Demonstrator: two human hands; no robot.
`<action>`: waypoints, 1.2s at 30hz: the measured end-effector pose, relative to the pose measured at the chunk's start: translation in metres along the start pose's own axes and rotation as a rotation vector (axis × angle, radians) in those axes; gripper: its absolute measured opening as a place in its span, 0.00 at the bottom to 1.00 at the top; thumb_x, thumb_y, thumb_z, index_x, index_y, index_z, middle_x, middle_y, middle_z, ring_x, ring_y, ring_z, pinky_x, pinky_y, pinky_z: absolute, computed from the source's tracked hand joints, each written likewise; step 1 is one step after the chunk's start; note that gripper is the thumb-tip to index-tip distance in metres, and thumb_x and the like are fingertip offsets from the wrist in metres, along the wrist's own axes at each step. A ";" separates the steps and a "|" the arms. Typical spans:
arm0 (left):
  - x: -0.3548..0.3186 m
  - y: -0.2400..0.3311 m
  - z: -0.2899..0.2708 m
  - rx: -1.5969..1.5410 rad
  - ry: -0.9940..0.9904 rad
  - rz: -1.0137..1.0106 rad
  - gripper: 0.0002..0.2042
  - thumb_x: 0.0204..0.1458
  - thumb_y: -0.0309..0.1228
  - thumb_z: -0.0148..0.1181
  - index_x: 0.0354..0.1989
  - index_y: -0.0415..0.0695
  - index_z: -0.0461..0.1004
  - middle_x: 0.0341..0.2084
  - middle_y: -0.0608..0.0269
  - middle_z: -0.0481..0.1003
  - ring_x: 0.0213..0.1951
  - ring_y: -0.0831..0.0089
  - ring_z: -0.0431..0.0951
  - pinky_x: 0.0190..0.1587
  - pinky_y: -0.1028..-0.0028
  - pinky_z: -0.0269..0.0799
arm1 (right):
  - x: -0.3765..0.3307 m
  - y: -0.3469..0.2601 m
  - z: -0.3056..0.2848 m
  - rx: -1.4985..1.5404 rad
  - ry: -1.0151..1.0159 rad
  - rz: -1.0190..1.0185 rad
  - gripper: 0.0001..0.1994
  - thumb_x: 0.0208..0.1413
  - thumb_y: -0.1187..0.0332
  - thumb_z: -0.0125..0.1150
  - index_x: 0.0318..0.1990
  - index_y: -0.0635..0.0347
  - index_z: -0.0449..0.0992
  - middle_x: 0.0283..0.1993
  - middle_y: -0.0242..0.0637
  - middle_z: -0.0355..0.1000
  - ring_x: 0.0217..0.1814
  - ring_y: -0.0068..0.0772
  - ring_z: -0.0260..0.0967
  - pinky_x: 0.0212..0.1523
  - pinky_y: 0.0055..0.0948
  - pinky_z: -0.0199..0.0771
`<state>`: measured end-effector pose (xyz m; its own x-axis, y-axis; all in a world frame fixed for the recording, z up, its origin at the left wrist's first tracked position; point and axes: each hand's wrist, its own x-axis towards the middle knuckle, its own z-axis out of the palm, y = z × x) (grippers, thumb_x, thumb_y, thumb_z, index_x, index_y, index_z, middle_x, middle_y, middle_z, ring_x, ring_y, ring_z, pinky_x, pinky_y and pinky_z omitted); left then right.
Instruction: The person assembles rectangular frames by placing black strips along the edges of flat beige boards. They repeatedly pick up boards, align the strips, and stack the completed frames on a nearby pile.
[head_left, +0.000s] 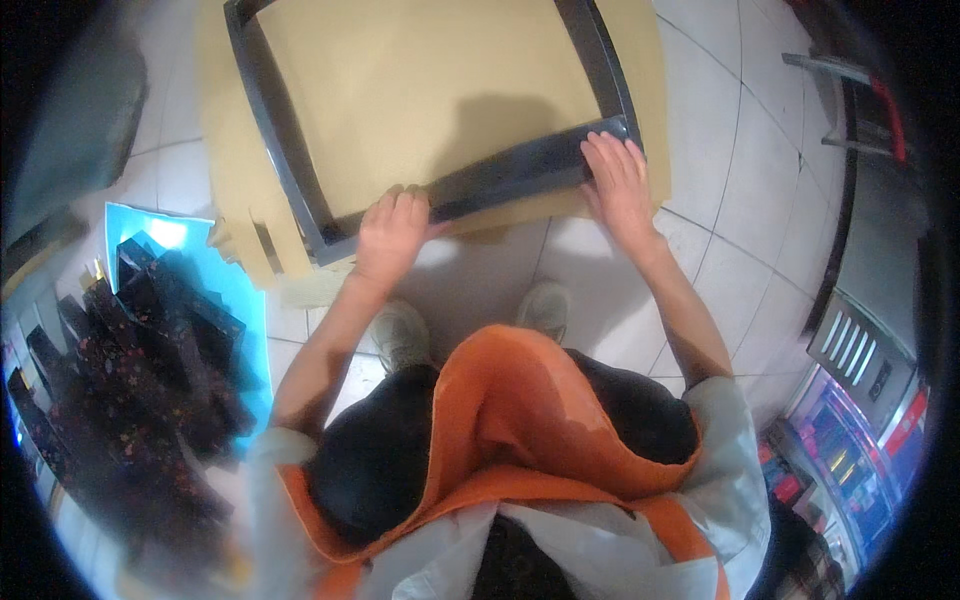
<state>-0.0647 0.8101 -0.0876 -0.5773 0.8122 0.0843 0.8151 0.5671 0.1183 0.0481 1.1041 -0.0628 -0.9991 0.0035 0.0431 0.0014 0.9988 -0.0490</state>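
A dark rectangular frame [513, 172] lies on a tan sheet-covered work surface [420, 75], its far side cut off by the top of the picture. My left hand [393, 230] has its fingers bent over the frame's near rail, close to the left corner. At the near right corner, my right hand [620, 188] curls its fingers over the same rail. Both thumbs lie on the near side of the rail. Inside the frame only the tan surface shows, with a shadow across it.
To my left, many dark speckled strips [150, 370] are heaped over a bright blue sheet [250, 300]. A grey metal unit with slots [850, 345] and colourful packages [850, 470] stand on the right. Pale floor tiles [710, 260] surround the work surface; my shoes [402, 335] are just below it.
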 end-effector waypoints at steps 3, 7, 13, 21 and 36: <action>0.006 -0.002 -0.007 -0.071 -0.148 -0.027 0.20 0.38 0.46 0.61 0.32 0.44 0.68 0.25 0.62 0.70 0.31 0.67 0.74 0.30 0.71 0.71 | 0.015 0.009 0.006 0.008 -0.080 0.002 0.19 0.34 0.67 0.66 0.37 0.58 0.69 0.41 0.37 0.66 0.50 0.37 0.61 0.53 0.38 0.58; 0.007 -0.014 -0.009 -0.065 -0.208 0.001 0.20 0.40 0.49 0.60 0.28 0.44 0.67 0.22 0.61 0.70 0.27 0.67 0.74 0.26 0.73 0.71 | 0.022 0.021 0.006 0.133 -0.193 -0.157 0.15 0.34 0.64 0.67 0.28 0.57 0.67 0.29 0.34 0.64 0.39 0.36 0.65 0.44 0.36 0.61; 0.002 -0.022 -0.028 0.031 -0.338 -0.117 0.21 0.40 0.52 0.58 0.29 0.44 0.69 0.26 0.59 0.72 0.32 0.65 0.75 0.48 0.58 0.62 | 0.026 0.017 0.004 0.121 -0.218 -0.188 0.19 0.34 0.58 0.67 0.33 0.55 0.69 0.31 0.33 0.67 0.40 0.34 0.65 0.52 0.40 0.58; -0.035 -0.060 -0.054 0.168 -0.312 -0.125 0.24 0.38 0.54 0.58 0.32 0.43 0.71 0.31 0.61 0.72 0.43 0.70 0.71 0.58 0.40 0.39 | 0.031 0.011 -0.023 -0.104 -0.400 -0.079 0.22 0.36 0.61 0.68 0.39 0.57 0.66 0.34 0.33 0.68 0.50 0.33 0.62 0.64 0.61 0.34; -0.060 -0.050 -0.041 -0.831 0.112 -0.883 0.22 0.52 0.40 0.52 0.48 0.35 0.64 0.46 0.51 0.66 0.49 0.67 0.66 0.51 0.66 0.60 | 0.000 0.053 -0.018 0.976 0.065 0.693 0.36 0.46 0.60 0.62 0.60 0.64 0.53 0.61 0.47 0.53 0.62 0.37 0.53 0.59 0.33 0.54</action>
<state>-0.0730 0.7276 -0.0577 -0.9522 0.1519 -0.2650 -0.1152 0.6250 0.7721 0.0491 1.1579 -0.0474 -0.7944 0.5567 -0.2428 0.4773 0.3251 -0.8164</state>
